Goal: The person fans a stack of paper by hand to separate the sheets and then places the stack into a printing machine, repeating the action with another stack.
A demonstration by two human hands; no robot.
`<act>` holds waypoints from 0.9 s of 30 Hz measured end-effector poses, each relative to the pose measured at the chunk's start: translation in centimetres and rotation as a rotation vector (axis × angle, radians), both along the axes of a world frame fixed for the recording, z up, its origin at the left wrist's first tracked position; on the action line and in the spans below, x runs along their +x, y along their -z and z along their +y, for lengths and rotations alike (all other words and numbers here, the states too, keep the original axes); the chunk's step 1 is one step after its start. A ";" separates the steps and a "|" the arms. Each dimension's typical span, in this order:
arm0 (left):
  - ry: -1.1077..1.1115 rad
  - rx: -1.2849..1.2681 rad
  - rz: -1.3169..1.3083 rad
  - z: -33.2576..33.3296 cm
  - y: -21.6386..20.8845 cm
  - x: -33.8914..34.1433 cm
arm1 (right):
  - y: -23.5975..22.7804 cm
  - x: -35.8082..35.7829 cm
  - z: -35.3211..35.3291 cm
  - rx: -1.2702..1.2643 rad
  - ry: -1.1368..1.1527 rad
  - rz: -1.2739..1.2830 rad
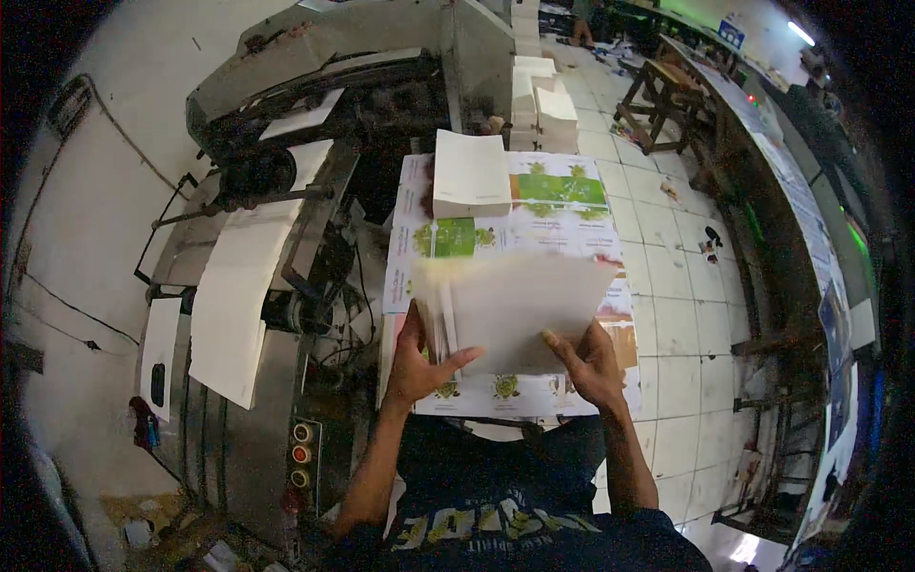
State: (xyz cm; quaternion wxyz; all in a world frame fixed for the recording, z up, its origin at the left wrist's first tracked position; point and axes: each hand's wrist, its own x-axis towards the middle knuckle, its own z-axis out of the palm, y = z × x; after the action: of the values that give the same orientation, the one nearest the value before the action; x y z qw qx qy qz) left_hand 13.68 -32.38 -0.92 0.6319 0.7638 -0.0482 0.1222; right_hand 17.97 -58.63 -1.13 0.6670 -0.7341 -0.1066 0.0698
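A thick stack of white paper sheets (534,310) is held upright between my two hands over the table, its upper edge blurred. My left hand (417,357) grips the left end, thumb across the near face and fingers hidden behind. At the right end, my right hand (589,362) presses its thumb on the near face, the other fingers mostly out of sight. Beyond the held sheets lies a neat pile of white paper (472,172) on the table. Printed sheets with green leaf pictures (562,195) cover the tabletop (620,296).
On the left stands a grey machine (334,86) with a fanned row of paper sheets (233,296) on its bed. Its round push buttons (302,454) sit near my left arm. More paper piles (553,114) rise behind the table. A wooden stool (662,100) and a long bench (762,162) are at right.
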 end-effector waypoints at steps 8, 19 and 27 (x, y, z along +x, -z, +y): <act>-0.021 -0.249 0.124 0.8 9.5 -1.3 | 3.2 -0.9 2.8 -0.195 0.106 -0.430; -0.131 -0.108 0.173 -0.5 9.6 1.0 | 4.9 0.0 4.2 0.208 0.104 0.044; -0.212 -0.054 0.270 -0.8 8.6 1.8 | -8.5 -2.7 8.2 -0.724 0.049 -0.810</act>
State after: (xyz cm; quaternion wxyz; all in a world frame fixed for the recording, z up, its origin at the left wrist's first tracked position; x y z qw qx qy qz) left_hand 15.50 -33.16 -9.57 0.6365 0.7569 0.1211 0.0858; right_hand 15.27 -50.48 7.41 0.2784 -0.8873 -0.3073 -0.2019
